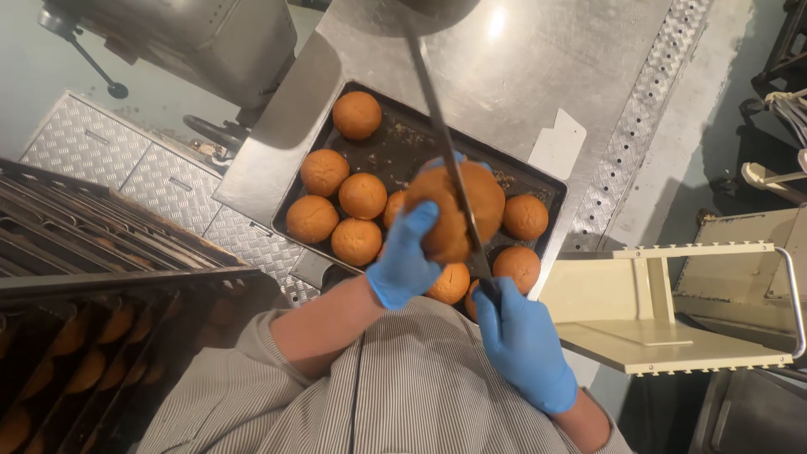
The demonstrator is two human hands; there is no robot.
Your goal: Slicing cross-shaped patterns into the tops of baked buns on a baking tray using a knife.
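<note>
A steel table [538, 76] carried a dark tray [403, 143] of buns. Above it, the left hand [403, 261] gripped a bun [454, 210]; the right hand [525, 345] clasped a knife [445, 143] cutting it. Risk: blade slipping toward left fingers [420, 223].

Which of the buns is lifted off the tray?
The bun in the left hand, with the knife cutting through it; the other buns lie on the tray.

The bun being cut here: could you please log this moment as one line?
left hand: holds bun | right hand: knife slicing into it | below: dark tray of whole buns
</note>
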